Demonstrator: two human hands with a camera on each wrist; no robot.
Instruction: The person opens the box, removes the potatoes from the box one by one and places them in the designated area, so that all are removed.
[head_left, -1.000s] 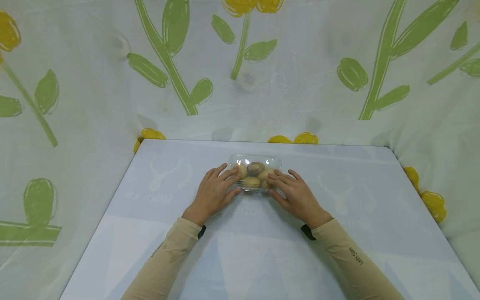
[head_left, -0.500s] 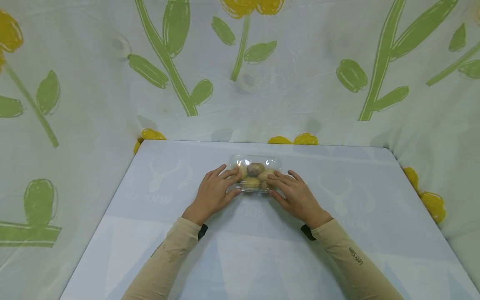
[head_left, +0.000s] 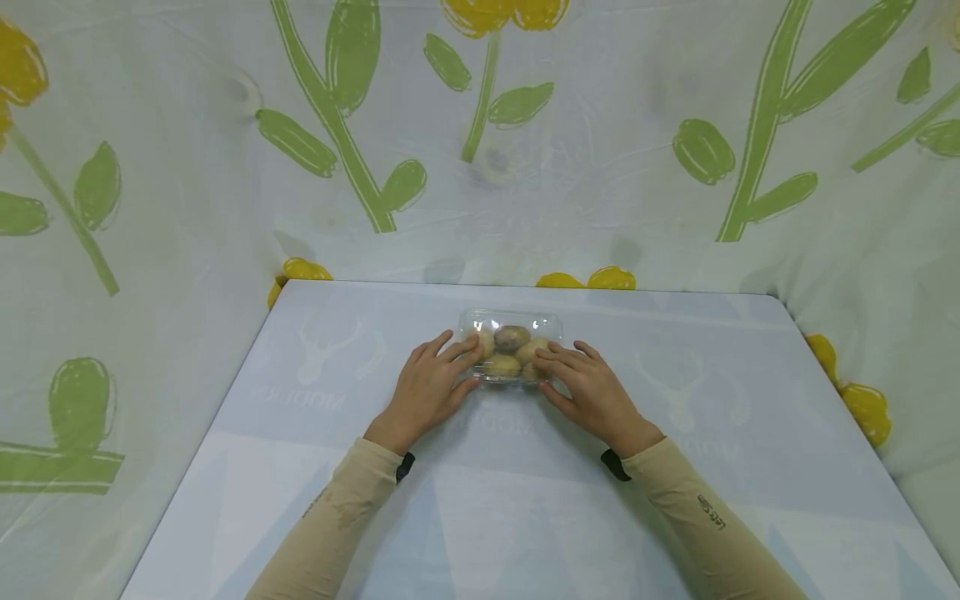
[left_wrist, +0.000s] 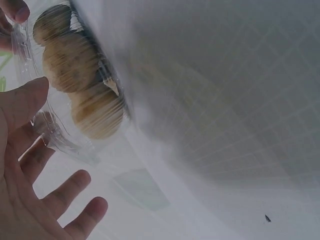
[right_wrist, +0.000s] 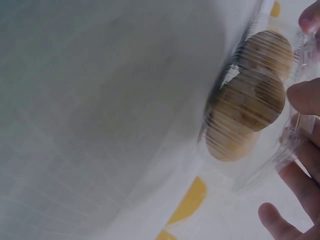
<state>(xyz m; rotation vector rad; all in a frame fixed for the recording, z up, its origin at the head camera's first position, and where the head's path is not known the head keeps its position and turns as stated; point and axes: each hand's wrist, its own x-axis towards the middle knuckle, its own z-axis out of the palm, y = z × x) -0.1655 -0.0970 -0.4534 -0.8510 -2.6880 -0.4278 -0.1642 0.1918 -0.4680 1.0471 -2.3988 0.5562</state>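
Observation:
A clear plastic clamshell box [head_left: 512, 344] with several round brown lumps inside sits on the pale table [head_left: 517, 508], toward the far middle. My left hand [head_left: 450, 367] rests on the box's left end, fingers laid fairly straight over the lid and thumb at the near edge. My right hand [head_left: 566, 367] mirrors it on the right end. In the left wrist view the box [left_wrist: 75, 85] lies by the spread fingers of my left hand [left_wrist: 25, 165]. The right wrist view has the box [right_wrist: 250, 100] against the fingertips of my right hand [right_wrist: 302, 172].
A white cloth [head_left: 525, 167] printed with green stems and yellow flowers hangs behind and to both sides of the table. The tabletop carries faint deer prints and mirrored lettering [head_left: 300, 392]. Both forearms wear beige sleeves [head_left: 337, 508].

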